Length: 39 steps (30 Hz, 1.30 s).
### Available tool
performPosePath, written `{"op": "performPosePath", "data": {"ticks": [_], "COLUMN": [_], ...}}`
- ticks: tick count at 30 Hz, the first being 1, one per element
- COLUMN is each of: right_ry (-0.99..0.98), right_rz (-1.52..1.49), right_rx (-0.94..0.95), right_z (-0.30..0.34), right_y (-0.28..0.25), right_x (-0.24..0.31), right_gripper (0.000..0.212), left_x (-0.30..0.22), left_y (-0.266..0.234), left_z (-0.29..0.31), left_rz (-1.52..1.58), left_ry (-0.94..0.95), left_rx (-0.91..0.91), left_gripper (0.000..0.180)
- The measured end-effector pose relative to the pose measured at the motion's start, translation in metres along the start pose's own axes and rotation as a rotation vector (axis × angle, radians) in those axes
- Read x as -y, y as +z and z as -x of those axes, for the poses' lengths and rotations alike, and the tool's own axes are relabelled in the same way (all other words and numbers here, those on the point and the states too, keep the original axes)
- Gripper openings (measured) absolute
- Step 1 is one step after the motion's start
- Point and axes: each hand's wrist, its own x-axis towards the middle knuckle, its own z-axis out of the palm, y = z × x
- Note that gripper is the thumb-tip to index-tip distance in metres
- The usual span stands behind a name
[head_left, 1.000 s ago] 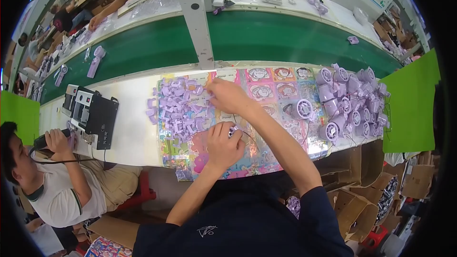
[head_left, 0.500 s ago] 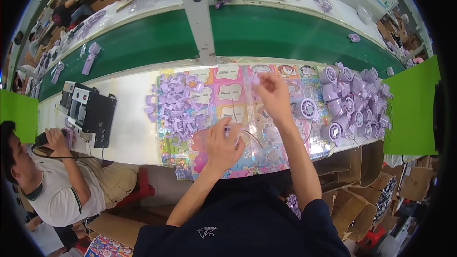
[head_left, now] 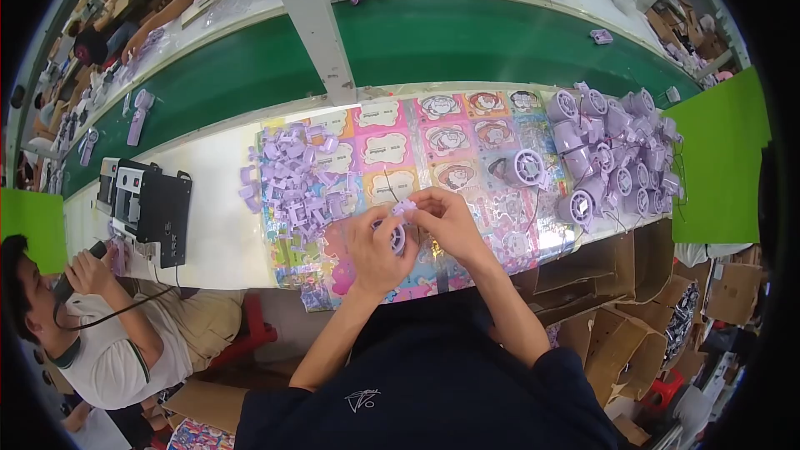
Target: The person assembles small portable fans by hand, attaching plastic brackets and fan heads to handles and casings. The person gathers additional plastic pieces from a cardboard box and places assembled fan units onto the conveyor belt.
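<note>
My left hand (head_left: 372,252) is closed around a lilac round fan housing (head_left: 398,239), whose ringed end faces right; a thin wire sticks up from it. In my right hand (head_left: 452,227), a small lilac plastic bracket (head_left: 404,207) is pinched between thumb and fingers, right at the top of the housing. Whether the two parts touch cannot be made out. To the left of my hands lies a loose heap of similar small lilac brackets (head_left: 296,175). One more fan housing (head_left: 528,168) with a wire stands on the mat to the right.
A colourful printed mat (head_left: 385,150) covers the bench. Many wired lilac housings (head_left: 617,154) are piled at the right. A black device (head_left: 158,212) stands left, near a seated co-worker (head_left: 125,350) holding a tool. Beyond a metal post (head_left: 312,29) runs a green conveyor belt (head_left: 467,42).
My right hand has come down and toward me with the small bracket, to the housing in my left hand. The view has shifted slightly. The co-worker's hands have moved a little.
</note>
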Motion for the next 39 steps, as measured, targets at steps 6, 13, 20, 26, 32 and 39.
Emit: {"op": "performPosePath", "data": {"ticks": [6, 13, 20, 26, 32, 39], "right_ry": [-0.164, -0.237, -0.110, -0.125, -0.214, -0.158], "right_rz": [0.294, 0.291, 0.254, 0.182, 0.205, 0.288], "right_rx": [-0.050, -0.063, 0.022, 0.056, -0.009, -0.067], "right_z": [0.029, 0.041, 0.047, 0.043, 0.045, 0.050], "right_y": [0.008, 0.004, -0.006, -0.006, 0.000, -0.005], "right_x": [0.014, 0.004, 0.006, -0.006, -0.012, 0.006], "right_gripper": [0.023, 0.024, 0.029, 0.029, 0.032, 0.029], "left_x": [-0.005, 0.015, 0.012, 0.022, 0.023, 0.012], "left_y": [-0.021, -0.018, -0.008, -0.012, -0.016, -0.009], "left_z": [-0.009, -0.008, 0.000, 0.004, 0.000, 0.000], "left_rz": [0.365, 0.869, 0.963, 1.062, 1.126, 1.072], "left_ry": [-0.330, -0.659, -0.575, -0.606, -0.666, -0.624], "left_rx": [0.079, 0.401, 0.279, 0.303, 0.335, 0.186], "left_gripper": [0.052, 0.018, 0.011, 0.007, 0.008, 0.020]}}
